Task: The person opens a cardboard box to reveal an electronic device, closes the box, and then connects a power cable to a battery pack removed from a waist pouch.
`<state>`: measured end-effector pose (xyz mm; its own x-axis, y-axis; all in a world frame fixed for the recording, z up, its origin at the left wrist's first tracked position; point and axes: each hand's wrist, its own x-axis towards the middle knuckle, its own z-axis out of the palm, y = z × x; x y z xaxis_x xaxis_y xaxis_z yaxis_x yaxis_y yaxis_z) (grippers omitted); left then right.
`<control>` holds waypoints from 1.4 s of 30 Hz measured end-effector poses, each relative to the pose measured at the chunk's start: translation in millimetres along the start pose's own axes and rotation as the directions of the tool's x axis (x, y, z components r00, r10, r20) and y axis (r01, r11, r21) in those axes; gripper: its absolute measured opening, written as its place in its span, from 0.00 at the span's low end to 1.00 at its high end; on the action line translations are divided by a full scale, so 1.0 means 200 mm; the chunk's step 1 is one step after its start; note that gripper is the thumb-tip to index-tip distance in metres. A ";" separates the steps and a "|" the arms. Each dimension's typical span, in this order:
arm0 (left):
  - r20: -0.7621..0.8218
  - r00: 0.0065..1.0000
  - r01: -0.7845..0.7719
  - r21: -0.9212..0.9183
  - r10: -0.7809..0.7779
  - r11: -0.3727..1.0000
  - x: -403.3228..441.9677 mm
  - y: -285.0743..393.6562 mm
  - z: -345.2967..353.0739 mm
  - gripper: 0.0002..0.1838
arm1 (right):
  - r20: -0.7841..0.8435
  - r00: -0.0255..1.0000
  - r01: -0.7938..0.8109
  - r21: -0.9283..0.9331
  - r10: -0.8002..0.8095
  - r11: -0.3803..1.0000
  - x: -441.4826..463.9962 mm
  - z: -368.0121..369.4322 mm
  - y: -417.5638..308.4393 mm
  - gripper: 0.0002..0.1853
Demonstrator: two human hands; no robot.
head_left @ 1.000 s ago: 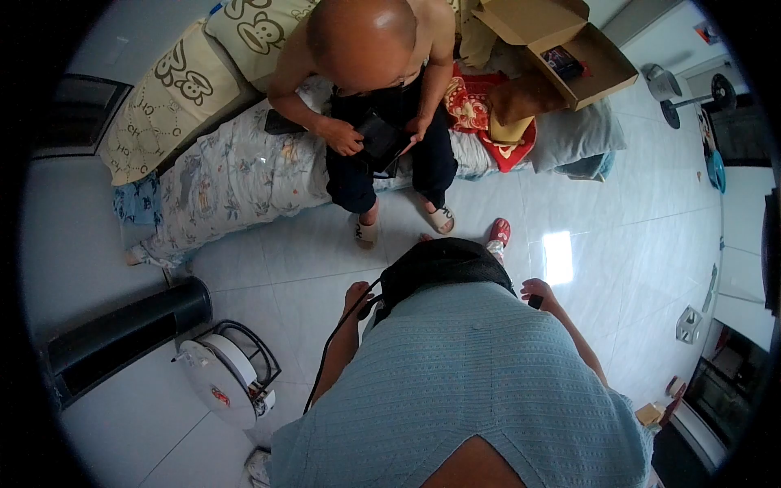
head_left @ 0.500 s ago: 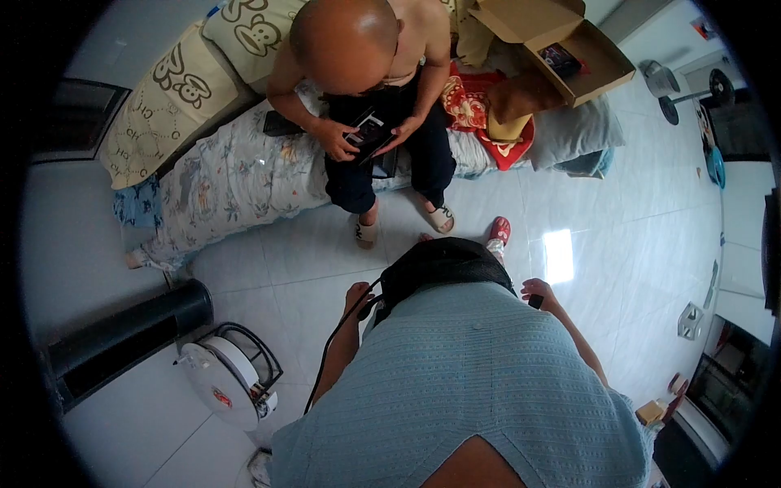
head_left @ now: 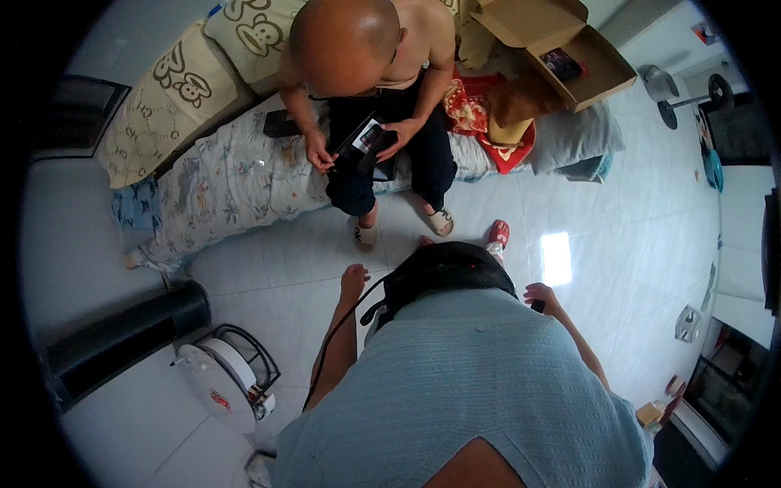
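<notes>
My left hand (head_left: 353, 281) hangs at my left side over the floor, beside a black cable; its fingers look curled, but what they hold, if anything, is too small to tell. At my right side my right hand (head_left: 543, 298) is closed on a small black object (head_left: 538, 306). Between the two hands a black bag (head_left: 447, 268) sits at my waist. Opposite me a seated person (head_left: 399, 73) holds a dark device (head_left: 358, 145) with a lit screen in both hands.
The person sits on a couch (head_left: 236, 183) with a patterned cover. An open cardboard box (head_left: 598, 65) lies at its right end, near a red cloth (head_left: 468, 106). A round white appliance (head_left: 215, 386) and a long black unit (head_left: 126, 342) stand at the left.
My left hand has moved forward and slightly left, away from the bag. The seated person has turned the device and shifted one hand to its lower corner. My right hand has barely moved.
</notes>
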<state>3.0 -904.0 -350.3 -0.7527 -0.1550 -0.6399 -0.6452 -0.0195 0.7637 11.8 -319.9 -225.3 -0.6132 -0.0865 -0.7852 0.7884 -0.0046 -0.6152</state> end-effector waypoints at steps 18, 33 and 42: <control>-0.193 0.921 -0.241 0.401 0.339 0.884 0.45 0.84 0.37 0.17 | -0.047 0.999 -0.015 0.009 0.015 1.000 -0.16 -0.23 -0.03 0.15; -0.376 0.842 -0.078 0.624 0.387 0.777 0.63 0.92 0.21 0.15 | -0.222 0.956 -0.227 -0.147 0.191 0.963 -0.25 -0.20 -0.24 0.14; -0.188 0.953 -0.018 0.749 0.238 0.662 0.77 1.21 0.34 0.20 | -0.364 0.884 -0.291 0.065 0.294 0.955 -0.48 0.03 -0.04 0.14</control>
<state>-277.5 -865.8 -269.9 -0.8465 -0.3376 -0.4116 -0.5116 0.7296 0.4537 64.5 -318.0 -144.0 -0.3280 0.2850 -0.9007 0.9342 -0.0439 -0.3541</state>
